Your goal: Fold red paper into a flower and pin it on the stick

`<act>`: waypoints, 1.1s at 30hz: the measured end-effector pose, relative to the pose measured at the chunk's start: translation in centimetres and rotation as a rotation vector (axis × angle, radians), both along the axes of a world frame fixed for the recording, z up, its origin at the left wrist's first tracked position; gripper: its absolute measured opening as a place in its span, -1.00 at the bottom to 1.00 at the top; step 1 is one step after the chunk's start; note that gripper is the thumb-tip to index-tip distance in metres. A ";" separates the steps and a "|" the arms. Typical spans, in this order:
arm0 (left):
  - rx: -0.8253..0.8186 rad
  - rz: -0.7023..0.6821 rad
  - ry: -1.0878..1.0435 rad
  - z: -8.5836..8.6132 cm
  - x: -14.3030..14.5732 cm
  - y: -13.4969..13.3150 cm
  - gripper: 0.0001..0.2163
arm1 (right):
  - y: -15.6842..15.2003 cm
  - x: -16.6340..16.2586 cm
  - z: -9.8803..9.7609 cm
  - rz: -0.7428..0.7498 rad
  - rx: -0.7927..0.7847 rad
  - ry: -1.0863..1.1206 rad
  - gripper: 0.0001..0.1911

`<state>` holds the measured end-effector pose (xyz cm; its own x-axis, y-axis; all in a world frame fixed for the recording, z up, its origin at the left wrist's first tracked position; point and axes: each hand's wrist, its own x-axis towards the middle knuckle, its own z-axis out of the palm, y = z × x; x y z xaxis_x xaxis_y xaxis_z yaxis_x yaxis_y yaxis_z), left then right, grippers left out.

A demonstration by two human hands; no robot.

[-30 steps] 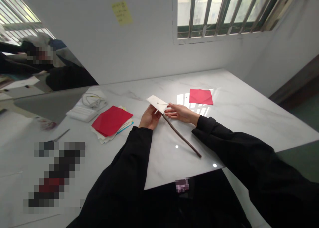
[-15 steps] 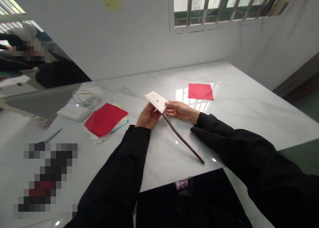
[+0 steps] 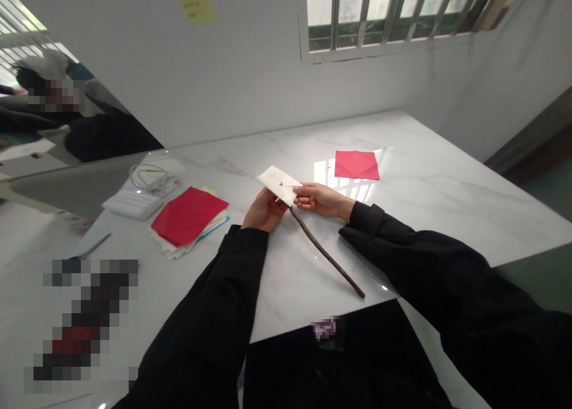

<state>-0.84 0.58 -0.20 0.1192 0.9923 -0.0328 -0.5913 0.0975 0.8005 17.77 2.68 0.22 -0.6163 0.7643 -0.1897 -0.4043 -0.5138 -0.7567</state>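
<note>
A brown stick (image 3: pixel 325 253) slants from beneath tilted white paper (image 3: pixel 277 180).

Right of the flat red sheet (image 3: pixel 357 166), the table (image 3: pixel 451 194) offers a wide passage. Left hand (image 3: pixel 263 211), right hand (image 3: pixel 325 200) and white paper (image 3: pixel 277 181) block the middle; the stick (image 3: pixel 328 255) cuts the gap between the sleeves (image 3: pixel 218 284). A paper pile (image 3: pixel 190 217) crowds the left; the wall (image 3: pixel 250 81) closes the far side.

Daylight from metal-barred, pale-framed window (image 3: pixel 393 11), upper right. Gridded glare on glossy white marbled surface (image 3: pixel 447 200) beside flat red paper sheet (image 3: pixel 356 165). Right edge dim, stretched, soft. Lower left pixelated.
</note>
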 end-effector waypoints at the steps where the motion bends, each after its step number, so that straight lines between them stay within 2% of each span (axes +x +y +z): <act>1: -0.005 0.005 0.004 0.0 0.0 0.0 -0.68 | 0.0 0.0 0.0 -0.001 0.001 0.001 -0.92; 11: -0.038 0.011 -0.021 -0.4 -0.2 0.3 -0.66 | 0.1 -0.1 -0.1 -0.003 -0.002 0.005 -0.91; 22: -0.042 0.038 0.001 0.5 0.4 -0.2 -0.69 | 0.4 -0.1 -0.4 0.004 0.001 0.006 -0.93; 33: -0.061 0.048 -0.002 0.5 0.4 -0.1 -0.65 | 0.2 -0.1 -0.3 -0.005 -0.006 0.003 -0.95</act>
<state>-0.49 0.45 0.25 0.0716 0.9931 -0.0933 -0.5983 0.1177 0.7926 17.63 2.91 -0.05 -0.6134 0.7659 -0.1926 -0.4089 -0.5167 -0.7523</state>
